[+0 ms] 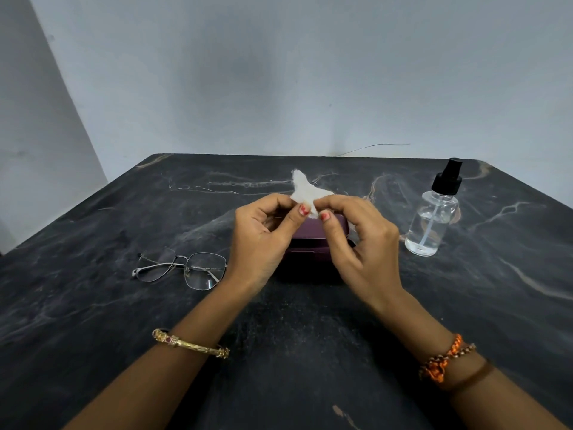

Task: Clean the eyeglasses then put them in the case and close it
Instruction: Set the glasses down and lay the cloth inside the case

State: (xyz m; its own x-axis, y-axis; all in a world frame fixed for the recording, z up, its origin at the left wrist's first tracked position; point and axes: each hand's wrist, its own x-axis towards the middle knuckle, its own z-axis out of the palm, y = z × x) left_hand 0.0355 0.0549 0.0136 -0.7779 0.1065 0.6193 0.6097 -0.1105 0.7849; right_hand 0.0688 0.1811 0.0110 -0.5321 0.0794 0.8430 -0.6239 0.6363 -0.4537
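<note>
A small white cloth (pixel 305 189) is pinched between both hands above the middle of the table. My left hand (pixel 263 240) grips its left edge and my right hand (pixel 356 240) its right edge. Behind and below the hands lies a dark purple eyeglass case (pixel 305 248), partly hidden; it looks closed. Thin metal-framed eyeglasses (pixel 183 268) lie folded on the table to the left of my left wrist, touched by neither hand.
A clear spray bottle (pixel 432 221) with a black pump stands upright to the right of the case. All of it rests on a black marbled table (pixel 124 321) that meets a pale wall at the back.
</note>
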